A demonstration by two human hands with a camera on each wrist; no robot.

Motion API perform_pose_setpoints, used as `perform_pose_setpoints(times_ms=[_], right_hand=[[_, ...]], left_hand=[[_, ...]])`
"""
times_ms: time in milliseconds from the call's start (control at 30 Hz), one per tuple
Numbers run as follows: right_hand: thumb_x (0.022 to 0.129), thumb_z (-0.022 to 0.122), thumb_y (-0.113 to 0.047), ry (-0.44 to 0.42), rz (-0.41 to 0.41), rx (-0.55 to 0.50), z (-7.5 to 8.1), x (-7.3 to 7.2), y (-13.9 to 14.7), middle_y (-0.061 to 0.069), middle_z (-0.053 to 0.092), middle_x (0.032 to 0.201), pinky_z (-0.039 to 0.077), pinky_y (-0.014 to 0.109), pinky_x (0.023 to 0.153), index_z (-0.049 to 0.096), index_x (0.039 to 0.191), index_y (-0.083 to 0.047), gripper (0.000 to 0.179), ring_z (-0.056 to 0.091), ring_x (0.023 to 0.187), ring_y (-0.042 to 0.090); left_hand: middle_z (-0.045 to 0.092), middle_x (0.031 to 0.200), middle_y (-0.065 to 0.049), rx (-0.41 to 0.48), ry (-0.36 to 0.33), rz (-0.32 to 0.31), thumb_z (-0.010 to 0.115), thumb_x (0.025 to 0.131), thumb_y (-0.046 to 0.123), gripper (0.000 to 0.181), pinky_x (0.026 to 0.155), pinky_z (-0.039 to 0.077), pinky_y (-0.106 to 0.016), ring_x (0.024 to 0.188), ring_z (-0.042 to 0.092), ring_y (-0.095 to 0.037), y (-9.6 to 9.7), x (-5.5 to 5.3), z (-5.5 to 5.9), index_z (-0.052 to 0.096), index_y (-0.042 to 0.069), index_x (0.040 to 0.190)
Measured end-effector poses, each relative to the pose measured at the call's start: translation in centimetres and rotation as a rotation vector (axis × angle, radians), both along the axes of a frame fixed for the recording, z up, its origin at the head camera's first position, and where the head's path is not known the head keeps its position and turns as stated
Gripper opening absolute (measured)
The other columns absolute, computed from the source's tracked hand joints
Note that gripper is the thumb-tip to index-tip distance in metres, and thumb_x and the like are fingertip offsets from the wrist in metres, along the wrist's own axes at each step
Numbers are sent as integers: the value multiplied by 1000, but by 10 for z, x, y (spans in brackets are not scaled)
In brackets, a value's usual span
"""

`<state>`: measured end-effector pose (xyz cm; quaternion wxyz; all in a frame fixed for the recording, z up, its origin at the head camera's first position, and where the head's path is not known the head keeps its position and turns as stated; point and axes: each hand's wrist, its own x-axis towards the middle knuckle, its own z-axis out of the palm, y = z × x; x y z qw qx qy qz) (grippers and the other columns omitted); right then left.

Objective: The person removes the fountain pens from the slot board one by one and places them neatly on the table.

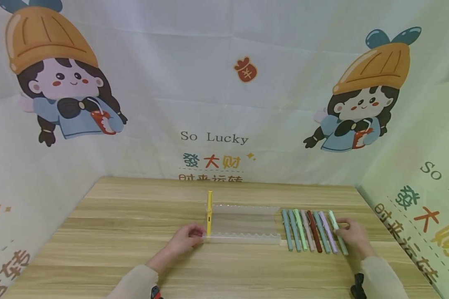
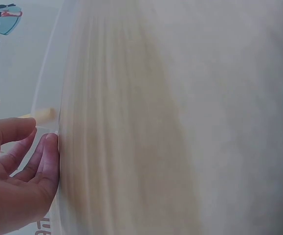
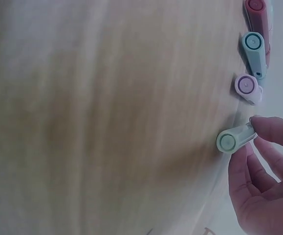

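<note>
A clear pen rack (image 1: 243, 239) with scalloped edges sits mid-table, a yellow pen (image 1: 209, 211) lying across its leftmost notches. At the rack's left front corner, my left hand (image 1: 188, 240) holds the edge between thumb and fingers; in the left wrist view, the thumb (image 2: 19, 129) is beside the blurred yellow pen. To the right of the rack, my right hand (image 1: 353, 237) pinches a pale green pen (image 1: 338, 232) at the right end of a row. The right wrist view shows this pen (image 3: 235, 138) between thumb and fingers, its end tilted toward the camera.
Left of the pinched pen lie a lilac pen (image 1: 328, 232), a dark red pen (image 1: 314, 231), a bright green pen (image 1: 300, 229) and several others, side by side. The wooden table (image 1: 134, 207) meets a printed cloth backdrop (image 1: 153, 83) behind and at the sides.
</note>
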<state>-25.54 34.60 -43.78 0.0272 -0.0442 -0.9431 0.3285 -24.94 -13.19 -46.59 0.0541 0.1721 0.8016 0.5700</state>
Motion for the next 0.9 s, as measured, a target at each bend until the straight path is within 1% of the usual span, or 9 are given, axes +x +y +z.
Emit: perform_pose_setpoints(times_ms=[100, 267, 467, 633, 733, 833, 900], right_hand=[[78, 56, -8, -17, -1, 27, 0, -3, -1, 29, 56, 89, 45, 39, 61, 47, 110, 13, 39, 55, 73, 32], [78, 56, -10, -37, 5, 56, 1, -5, -2, 30, 55, 93, 43, 45, 67, 48, 108, 12, 38, 53, 81, 39], [78, 57, -10, -22, 7, 52, 0, -6, -2, 31, 54, 93, 43, 46, 68, 49, 107, 12, 37, 52, 83, 41], [80, 56, -11, -15, -7, 36, 0, -5, -2, 32, 53, 95, 44, 46, 68, 48, 108, 12, 38, 53, 83, 40], [81, 56, -11, 10, -17, 18, 0, -3, -3, 33, 53, 94, 46, 42, 64, 48, 109, 13, 38, 56, 75, 34], [82, 55, -9, 69, -11, 3, 1, 0, -6, 31, 55, 90, 48, 36, 57, 47, 109, 14, 37, 58, 66, 28], [82, 55, -8, 121, -4, 5, 2, 3, -11, 28, 57, 88, 47, 34, 56, 47, 110, 14, 36, 59, 66, 28]], left_hand=[[56, 85, -15, 3, 8, -7, 56, 79, -7, 19, 59, 48, -31, 75, 54, -21, -1, 1, 1, 52, -15, 96], [56, 85, -16, 7, 4, -5, 56, 79, -7, 19, 59, 48, -31, 76, 54, -22, -1, 1, 1, 52, -15, 96], [57, 86, -17, 12, 9, -6, 56, 79, -7, 19, 60, 49, -33, 77, 54, -24, -1, 0, 0, 51, -15, 96], [57, 86, -16, 6, 11, -6, 56, 79, -7, 19, 60, 49, -34, 77, 54, -25, -1, -1, -1, 51, -15, 96], [57, 85, -16, 3, 13, -2, 56, 79, -7, 19, 60, 49, -35, 77, 54, -25, 0, -2, -3, 52, -15, 95], [57, 85, -14, 3, 9, 2, 56, 79, -7, 19, 60, 49, -34, 77, 55, -24, 0, -2, -3, 52, -14, 95], [57, 85, -13, 3, 5, 6, 56, 78, -7, 19, 60, 49, -34, 76, 55, -24, 0, -1, -2, 52, -14, 96]])
